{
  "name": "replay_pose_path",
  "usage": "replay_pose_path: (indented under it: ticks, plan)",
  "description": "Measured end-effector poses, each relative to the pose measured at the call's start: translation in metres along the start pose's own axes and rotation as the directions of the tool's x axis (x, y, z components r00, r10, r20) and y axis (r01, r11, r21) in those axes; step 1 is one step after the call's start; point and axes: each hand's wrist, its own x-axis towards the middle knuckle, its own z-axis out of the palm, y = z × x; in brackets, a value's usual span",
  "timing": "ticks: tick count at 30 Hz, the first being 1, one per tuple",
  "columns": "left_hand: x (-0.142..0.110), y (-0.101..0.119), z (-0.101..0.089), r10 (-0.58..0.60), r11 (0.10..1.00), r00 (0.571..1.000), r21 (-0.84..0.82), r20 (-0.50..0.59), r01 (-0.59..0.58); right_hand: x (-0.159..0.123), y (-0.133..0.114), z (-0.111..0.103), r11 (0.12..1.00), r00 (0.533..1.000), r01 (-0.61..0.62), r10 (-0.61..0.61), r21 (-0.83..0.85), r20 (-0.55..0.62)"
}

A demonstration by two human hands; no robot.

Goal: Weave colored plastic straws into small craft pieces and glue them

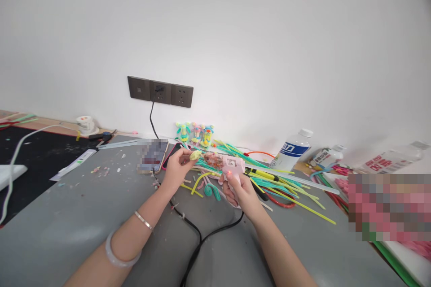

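My right hand [237, 190] is wrapped round the grip of a pink hot glue gun [233, 166], whose nozzle end, crusted with bits, points left. In my left hand [180, 166], the fingertips pinch a small pale-yellow fuzzy piece [195, 155], close to the glue gun's tip; whether they touch I cannot tell. Below them on the grey table lie a coiled teal pipe cleaner [212, 192] and a bent yellow pipe cleaner [198, 181]. Behind, against the wall, stand three small colourful pipe-cleaner figures [197, 133].
Loose yellow and teal pipe cleaners [303, 193] spread to the right. Beyond them stands a white bottle [292, 150]. A phone [154, 154] lies left of my left hand. One black cable [193, 255] crosses the table front; another reaches the wall socket [160, 92].
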Motion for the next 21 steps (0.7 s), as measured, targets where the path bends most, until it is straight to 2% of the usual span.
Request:
replay_pose_path:
  ticks: [16,21]
  plan:
    - [-0.0003,0.0029,0.0015,0.004,1.0,1.0,0.011,0.014,-0.005,0.0016,0.0029,-0.0019,1.0,0.999,0.028,-0.028,-0.013,-0.034]
    - [-0.0007,0.001,0.0006,0.007,1.0,0.999,0.021,0.037,-0.008,0.0028,0.005,-0.0029,0.996,0.996,0.058,-0.053,0.07,-0.07]
